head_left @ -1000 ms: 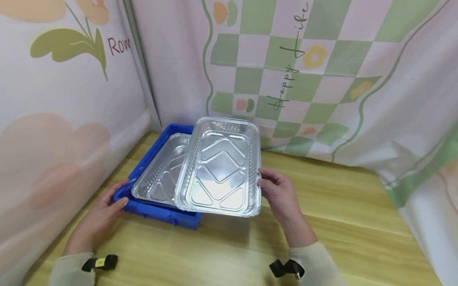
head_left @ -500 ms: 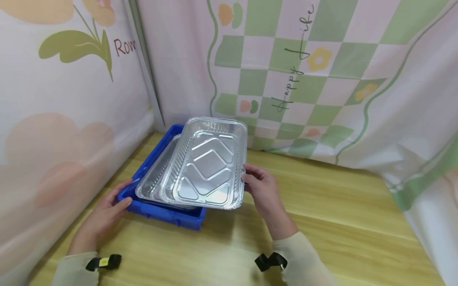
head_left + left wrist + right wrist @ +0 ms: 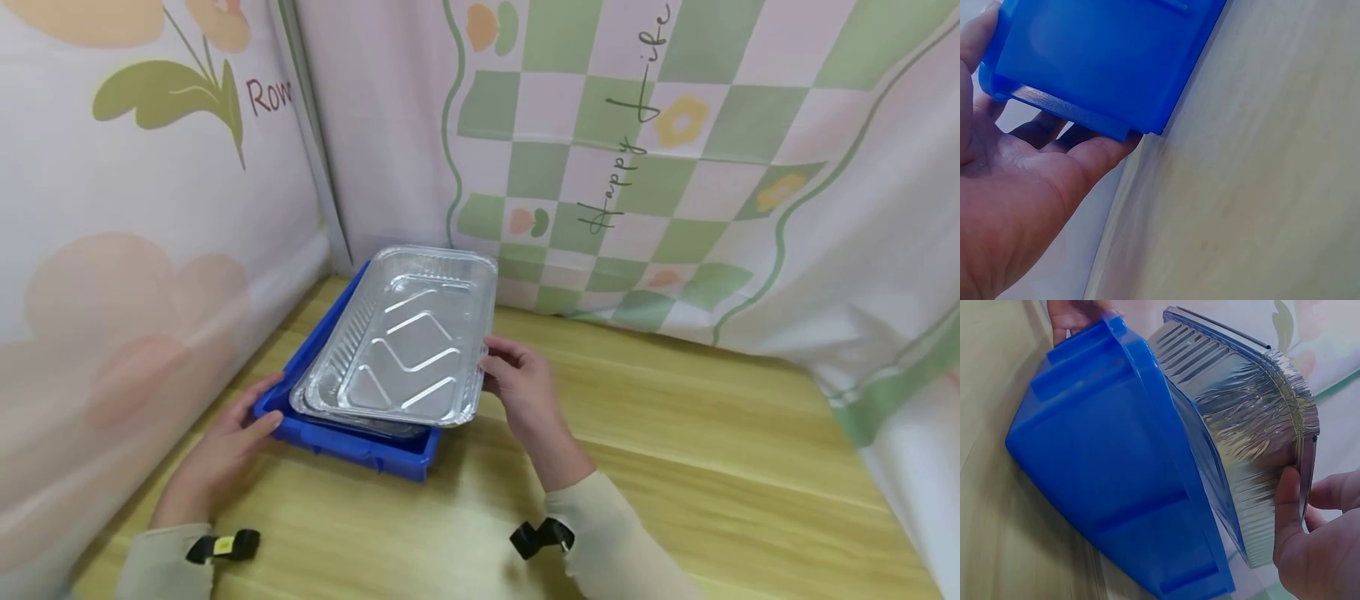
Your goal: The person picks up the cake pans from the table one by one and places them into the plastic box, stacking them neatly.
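A shiny aluminium foil tray is pinched at its right rim by my right hand, thumb and fingers on either side of the edge. It slants over a blue plastic bin, its left edge lower than its right. Beneath it a second foil tray lies in the bin, mostly covered. My left hand grips the bin's near left corner, thumb over the rim; in the left wrist view its fingers curl round the blue end wall. From the right wrist, the foil tray's crinkled corner stands above the bin rim.
The bin stands on a wood-grain table, near a printed cloth on the left. A checked curtain hangs behind it. Black straps circle both wrists.
My right hand has carried the upper foil tray left and slightly down, so it now covers most of the tray in the bin. The left hand keeps its grip on the bin corner.
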### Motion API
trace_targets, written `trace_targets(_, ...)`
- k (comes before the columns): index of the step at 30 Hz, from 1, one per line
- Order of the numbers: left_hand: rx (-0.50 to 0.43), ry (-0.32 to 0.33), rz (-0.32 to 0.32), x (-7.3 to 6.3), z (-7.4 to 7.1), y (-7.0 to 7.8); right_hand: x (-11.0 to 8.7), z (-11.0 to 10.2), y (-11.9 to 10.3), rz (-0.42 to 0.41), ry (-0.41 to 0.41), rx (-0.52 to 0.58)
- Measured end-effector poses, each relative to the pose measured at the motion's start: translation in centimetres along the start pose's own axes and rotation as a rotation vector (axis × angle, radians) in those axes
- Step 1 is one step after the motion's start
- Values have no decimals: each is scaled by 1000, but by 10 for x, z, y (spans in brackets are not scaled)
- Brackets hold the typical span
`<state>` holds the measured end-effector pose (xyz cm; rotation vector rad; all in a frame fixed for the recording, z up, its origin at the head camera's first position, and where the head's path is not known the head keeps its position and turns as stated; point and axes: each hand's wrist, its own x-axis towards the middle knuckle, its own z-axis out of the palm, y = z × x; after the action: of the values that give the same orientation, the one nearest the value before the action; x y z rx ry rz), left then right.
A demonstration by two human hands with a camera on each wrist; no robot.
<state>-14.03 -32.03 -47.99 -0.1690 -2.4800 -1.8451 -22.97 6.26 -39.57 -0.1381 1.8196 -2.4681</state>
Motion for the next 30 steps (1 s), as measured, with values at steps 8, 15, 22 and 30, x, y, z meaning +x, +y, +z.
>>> trace_targets(8,-11,4,-9,0,2,-4,4,18,6,11,-15,27)
trace_targets(15,-46,-5,-21,1,1,-2,6,28,15,11,4,-3)
trace_targets(22,-77,-8,-19,1,1,-2,10,33,27,30,13,-33)
trace_targets(30,-70,-11,-23,2,1,-1,14,38,33,41,34,-56)
